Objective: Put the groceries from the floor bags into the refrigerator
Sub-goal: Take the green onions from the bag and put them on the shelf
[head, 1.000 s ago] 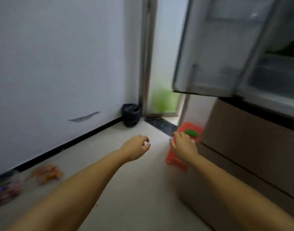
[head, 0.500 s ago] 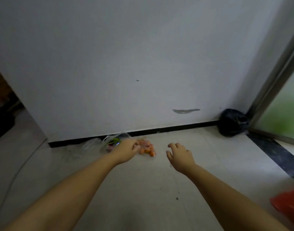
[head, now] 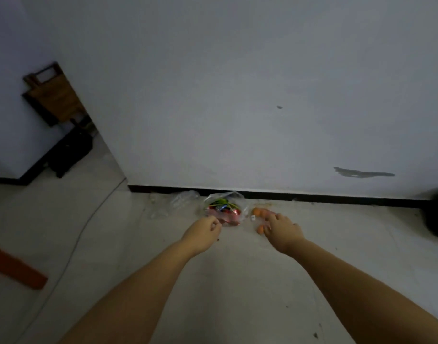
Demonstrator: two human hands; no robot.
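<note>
Clear plastic bags lie on the floor against the wall's black skirting. One bag (head: 224, 207) holds red and green produce; an empty-looking clear bag (head: 173, 203) lies to its left. Orange round fruits (head: 260, 212) in a clear bag lie to the right. My left hand (head: 204, 230) hovers just in front of the red-and-green bag, fingers loosely curled, holding nothing. My right hand (head: 283, 230) reaches over the orange fruits, fingers spread and partly covering them. The refrigerator is out of view.
A white wall (head: 237, 95) fills the background. A thin cable (head: 88, 219) runs across the pale floor at left. An orange object (head: 16, 269) sits at the left edge, a dark bag (head: 437, 217) at the right edge, dark furniture (head: 69, 150) beyond the wall corner.
My view swung left from the open refrigerator to the wall and floor bags. Both hands moved forward; the right hand now reaches over the orange fruits.
</note>
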